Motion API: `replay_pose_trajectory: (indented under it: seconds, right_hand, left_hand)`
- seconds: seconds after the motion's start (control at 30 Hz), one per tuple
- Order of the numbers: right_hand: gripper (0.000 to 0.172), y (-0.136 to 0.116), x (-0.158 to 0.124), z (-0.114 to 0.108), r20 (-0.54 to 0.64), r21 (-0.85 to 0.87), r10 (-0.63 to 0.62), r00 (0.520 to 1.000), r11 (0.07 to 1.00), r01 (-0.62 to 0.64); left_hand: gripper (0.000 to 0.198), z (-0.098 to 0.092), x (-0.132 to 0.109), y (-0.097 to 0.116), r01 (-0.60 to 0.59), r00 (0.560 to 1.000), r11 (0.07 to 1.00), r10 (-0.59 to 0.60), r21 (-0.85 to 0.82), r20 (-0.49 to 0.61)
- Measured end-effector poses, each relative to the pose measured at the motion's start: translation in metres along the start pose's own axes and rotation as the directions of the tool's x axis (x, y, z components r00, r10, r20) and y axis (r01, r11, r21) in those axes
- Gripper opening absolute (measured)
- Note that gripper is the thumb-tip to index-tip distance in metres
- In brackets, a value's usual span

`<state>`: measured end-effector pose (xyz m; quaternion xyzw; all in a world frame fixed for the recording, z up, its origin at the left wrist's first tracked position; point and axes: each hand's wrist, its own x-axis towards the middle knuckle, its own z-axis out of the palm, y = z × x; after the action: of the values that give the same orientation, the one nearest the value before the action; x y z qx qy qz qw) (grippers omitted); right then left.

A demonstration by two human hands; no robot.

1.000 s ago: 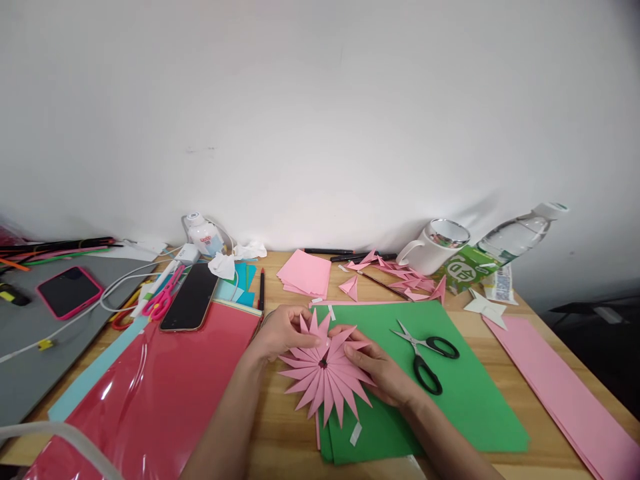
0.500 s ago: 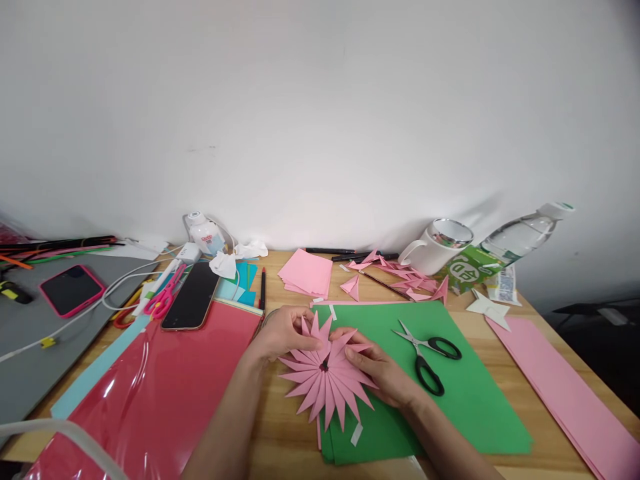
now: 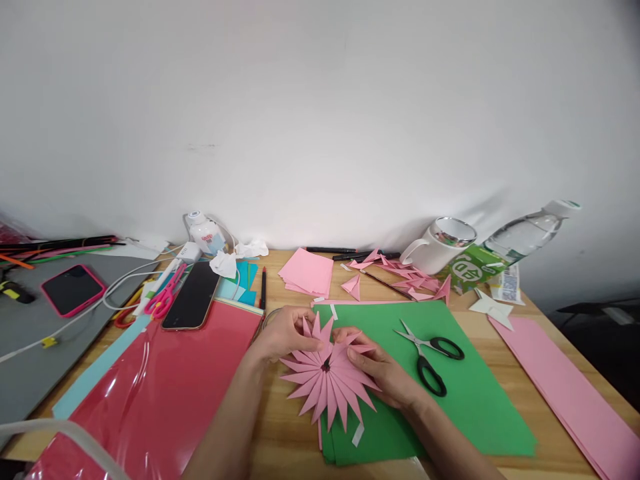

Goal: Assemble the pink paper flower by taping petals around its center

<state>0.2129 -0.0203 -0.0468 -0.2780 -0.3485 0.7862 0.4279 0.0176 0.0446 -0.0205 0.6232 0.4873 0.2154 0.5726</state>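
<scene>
Between both hands is a pink folded-paper star (image 3: pixel 333 393), made of many pointed pleats around a small dark centre hole. My left hand (image 3: pixel 290 333) pinches its upper left points, thumb on top. My right hand (image 3: pixel 375 367) grips the upper right points, thumb in front and fingers behind. A narrow gap runs from the hole up between the two hands. Beneath the star lie green paper sheets (image 3: pixel 480 400). Black-handled scissors (image 3: pixel 430 353) rest open on the green paper, right of my right hand. A small white paper strip (image 3: pixel 358 435) lies just below the star.
Beyond the hands are pink paper squares (image 3: pixel 306 272) and loose folded pink pieces (image 3: pixel 410 277). A white mug (image 3: pixel 440 247) and a leaning water bottle (image 3: pixel 530 233) stand at back right. Leftward lie a phone (image 3: pixel 191 297), pink scissors (image 3: pixel 165 297) and a red plastic-covered sheet (image 3: pixel 165 393).
Both hands keep their hold on the paper star, with hardly any movement. The whole view has shifted very slightly.
</scene>
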Motion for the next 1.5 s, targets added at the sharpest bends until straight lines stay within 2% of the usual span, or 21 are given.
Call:
replay_pose_trajectory:
  seconds: [0.17, 0.37, 0.43, 0.63, 0.77, 0.9, 1.03, 1.2, 1.37, 1.5]
  right_hand:
    - [0.015, 0.0, 0.0, -0.001, 0.007, -0.022, -0.005, 1.0, 1.0, 0.005]
    - [0.016, -0.002, 0.002, 0.002, 0.041, 0.015, 0.022, 0.999, 1.0, -0.023]
    - [0.016, -0.002, 0.002, 0.002, 0.047, 0.013, 0.028, 0.999, 0.999, -0.029]
    - [0.018, -0.001, 0.004, 0.002, 0.033, -0.134, -0.019, 0.999, 0.991, 0.023]
    - [0.029, -0.003, 0.006, 0.003, -0.046, -0.22, -0.047, 0.998, 0.975, 0.036]
    - [0.045, -0.005, 0.006, 0.0, -0.19, -0.277, -0.042, 0.981, 0.961, -0.013]
    - [0.04, -0.008, 0.008, -0.003, -0.268, -0.329, -0.061, 0.961, 0.944, -0.032]
    - [0.038, -0.013, 0.011, -0.008, -0.345, -0.236, -0.076, 0.936, 0.972, -0.008]
    - [0.039, -0.018, 0.016, -0.009, -0.438, -0.205, -0.126, 0.89, 0.978, 0.038]
    - [0.037, -0.021, 0.019, -0.007, -0.488, -0.345, -0.224, 0.844, 0.937, 0.049]
  left_hand:
    - [0.028, -0.001, 0.0, -0.003, -0.015, 1.0, 1.0, 0.015, 0.018, -0.006]
    - [0.03, 0.001, 0.001, -0.001, -0.005, 0.999, 1.0, 0.004, 0.024, 0.052]
    - [0.03, 0.002, 0.001, -0.002, -0.007, 0.999, 1.0, 0.006, 0.015, 0.042]
    - [0.03, 0.003, 0.003, -0.004, 0.0, 1.0, 0.998, 0.0, -0.064, 0.0]
    - [0.033, 0.004, 0.003, 0.0, 0.036, 0.999, 0.989, -0.031, -0.147, 0.039]
    - [0.034, 0.005, 0.004, -0.001, 0.006, 1.0, 0.99, -0.001, -0.138, 0.031]
    - [0.041, 0.005, 0.005, -0.002, -0.005, 1.0, 0.984, 0.007, -0.178, 0.011]
    - [0.051, -0.003, 0.001, 0.008, -0.047, 0.997, 0.96, 0.03, -0.276, -0.067]
    - [0.052, -0.002, -0.002, 0.008, 0.066, 0.997, 0.927, -0.05, -0.369, 0.052]
    - [0.051, 0.014, 0.004, 0.004, 0.108, 0.993, 0.853, -0.117, -0.511, 0.014]
